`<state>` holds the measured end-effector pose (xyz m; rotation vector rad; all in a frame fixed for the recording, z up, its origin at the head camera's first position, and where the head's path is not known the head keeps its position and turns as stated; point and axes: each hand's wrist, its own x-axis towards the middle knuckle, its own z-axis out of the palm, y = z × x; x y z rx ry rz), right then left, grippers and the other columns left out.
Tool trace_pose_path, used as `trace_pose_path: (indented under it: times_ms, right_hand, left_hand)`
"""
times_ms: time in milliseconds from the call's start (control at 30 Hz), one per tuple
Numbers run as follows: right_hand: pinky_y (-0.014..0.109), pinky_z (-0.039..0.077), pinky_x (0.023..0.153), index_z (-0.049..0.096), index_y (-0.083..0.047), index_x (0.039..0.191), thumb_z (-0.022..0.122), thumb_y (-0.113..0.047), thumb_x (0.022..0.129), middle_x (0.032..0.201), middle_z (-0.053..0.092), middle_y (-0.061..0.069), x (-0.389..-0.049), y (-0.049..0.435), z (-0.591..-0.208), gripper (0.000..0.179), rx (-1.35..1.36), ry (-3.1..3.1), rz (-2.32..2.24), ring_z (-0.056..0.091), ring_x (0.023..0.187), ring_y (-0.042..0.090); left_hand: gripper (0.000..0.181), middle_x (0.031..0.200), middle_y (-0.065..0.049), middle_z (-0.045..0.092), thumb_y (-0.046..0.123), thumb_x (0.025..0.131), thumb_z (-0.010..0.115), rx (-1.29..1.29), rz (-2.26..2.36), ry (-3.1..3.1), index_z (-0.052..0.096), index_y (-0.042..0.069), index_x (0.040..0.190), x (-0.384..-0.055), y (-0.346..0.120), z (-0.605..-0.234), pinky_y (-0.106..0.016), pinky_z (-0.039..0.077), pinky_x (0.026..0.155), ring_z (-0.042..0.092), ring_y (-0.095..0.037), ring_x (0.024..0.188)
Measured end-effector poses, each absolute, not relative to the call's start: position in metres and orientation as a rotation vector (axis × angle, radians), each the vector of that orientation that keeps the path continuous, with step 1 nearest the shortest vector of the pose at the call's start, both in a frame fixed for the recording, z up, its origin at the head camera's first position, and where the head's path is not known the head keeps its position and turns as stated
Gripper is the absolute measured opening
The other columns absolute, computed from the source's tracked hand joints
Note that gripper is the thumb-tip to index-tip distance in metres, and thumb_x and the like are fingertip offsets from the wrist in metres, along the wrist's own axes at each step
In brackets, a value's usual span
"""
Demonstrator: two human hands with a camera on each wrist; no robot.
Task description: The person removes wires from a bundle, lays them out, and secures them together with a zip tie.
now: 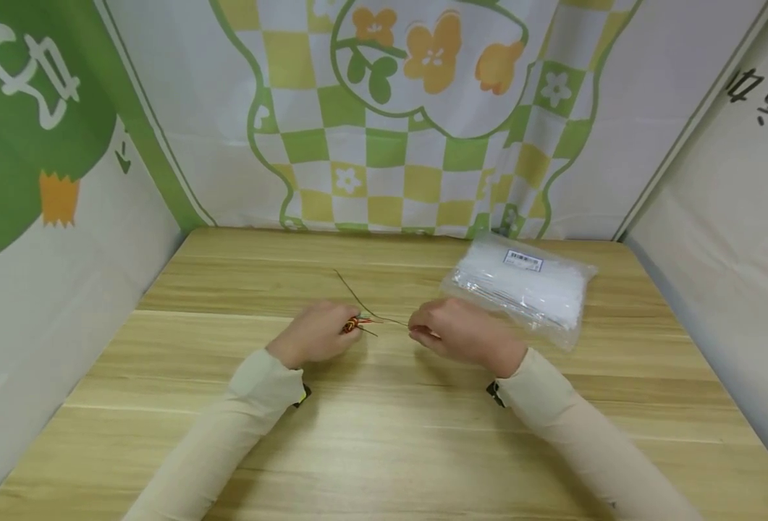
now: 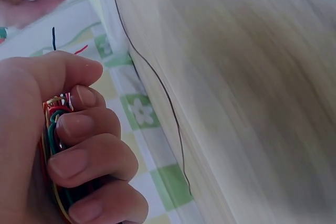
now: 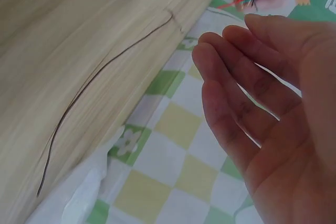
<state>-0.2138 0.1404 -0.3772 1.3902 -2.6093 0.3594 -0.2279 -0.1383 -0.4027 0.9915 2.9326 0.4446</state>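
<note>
A bundle of thin multicoloured wires (image 1: pixel 352 325), red, yellow, green and dark, is gripped in my left hand (image 1: pixel 318 333), its fingers curled round it. A few loose ends stick out towards the right; in the left wrist view a dark and a red end show past the thumb. One long dark wire (image 3: pixel 79 95) lies bent on the table, separate from the bundle. My right hand (image 1: pixel 465 331) hovers over that wire, its fingers (image 3: pixel 226 114) loosely bent and the thumb near the index finger. Nothing shows in its palm. In the head view it covers part of the wire.
A clear plastic bag (image 1: pixel 520 282) of white contents with a barcode label (image 1: pixel 523 260) lies beyond my right hand. The wooden table (image 1: pixel 384 449) meets a green and yellow checked curtain (image 1: pixel 384 148) at its back edge, with printed cloth on both sides.
</note>
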Motion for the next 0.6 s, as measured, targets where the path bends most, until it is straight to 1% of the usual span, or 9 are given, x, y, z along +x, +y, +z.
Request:
trace_pose_path:
  times_ms: [133,333,500,600]
  right_hand:
    - [0.028,0.057,0.07,0.075,-0.015,0.093,0.071,-0.016,0.102,0.089,0.075,-0.004,-0.212,0.131,-0.378,0.01,1.4,-2.621,0.36,0.067,0.076,0.008]
    - [0.024,0.051,0.064,0.071,-0.016,0.089,0.072,-0.016,0.101,0.082,0.071,-0.006,-0.21,0.118,-0.383,0.013,1.424,-2.593,0.339,0.059,0.067,0.005]
    - [0.027,0.054,0.066,0.073,-0.015,0.09,0.069,-0.013,0.102,0.081,0.071,-0.005,-0.208,0.112,-0.383,0.013,1.405,-2.6,0.33,0.062,0.069,0.006]
    - [0.026,0.053,0.066,0.075,-0.013,0.091,0.067,-0.01,0.101,0.079,0.07,-0.005,-0.208,0.111,-0.382,0.013,1.385,-2.607,0.354,0.058,0.066,0.005]
  left_hand:
    - [0.027,0.065,0.007,0.038,0.019,0.099,0.059,1.009,0.465,2.915,0.047,0.019,0.074,-0.225,-0.128,-0.403,-0.027,0.03,0.059,0.036,-0.011,0.06]
    - [0.028,0.066,0.006,0.04,0.02,0.103,0.055,0.982,0.511,2.844,0.048,0.019,0.076,-0.22,-0.114,-0.402,-0.026,0.031,0.058,0.038,-0.01,0.061]
    - [0.031,0.066,0.006,0.042,0.021,0.108,0.053,0.966,0.56,2.791,0.051,0.018,0.077,-0.217,-0.105,-0.401,-0.026,0.033,0.06,0.04,-0.01,0.061]
    - [0.031,0.066,0.007,0.042,0.022,0.11,0.053,0.974,0.586,2.771,0.054,0.017,0.079,-0.216,-0.103,-0.402,-0.026,0.034,0.06,0.04,-0.009,0.06]
